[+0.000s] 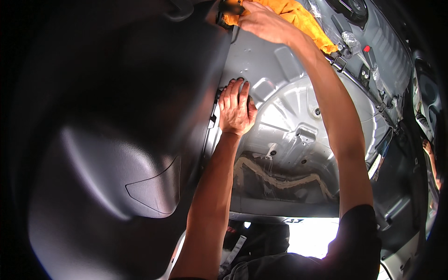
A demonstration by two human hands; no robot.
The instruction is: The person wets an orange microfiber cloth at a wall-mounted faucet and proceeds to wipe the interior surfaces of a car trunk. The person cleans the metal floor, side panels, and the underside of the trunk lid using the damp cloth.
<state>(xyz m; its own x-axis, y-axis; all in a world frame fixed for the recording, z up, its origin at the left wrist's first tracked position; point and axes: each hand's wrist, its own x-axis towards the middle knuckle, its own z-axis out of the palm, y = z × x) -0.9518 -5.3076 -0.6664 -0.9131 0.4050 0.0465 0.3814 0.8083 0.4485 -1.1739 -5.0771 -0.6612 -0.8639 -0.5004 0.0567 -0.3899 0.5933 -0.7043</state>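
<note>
My left hand (236,107) lies with its fingers stretched forward, open, against the grey metal body floor (258,58) along the edge of a large black trim panel (182,107). A dark spot shows beside its thumb, partly hidden by the hand. At the top edge my right hand (266,22) reaches far forward over an orange cloth (301,16). Its fingers close at a dark, blurred piece (230,8) by the panel's far corner; the fingertips are partly hidden, and I cannot make out what they hold.
Below and right of my left hand is a round, ribbed metal well (289,116) with a brownish seam bead (280,181). Cables, plastic-wrapped parts (351,42) and a small red piece (367,48) line the right side wall. The black panel bulges at the left.
</note>
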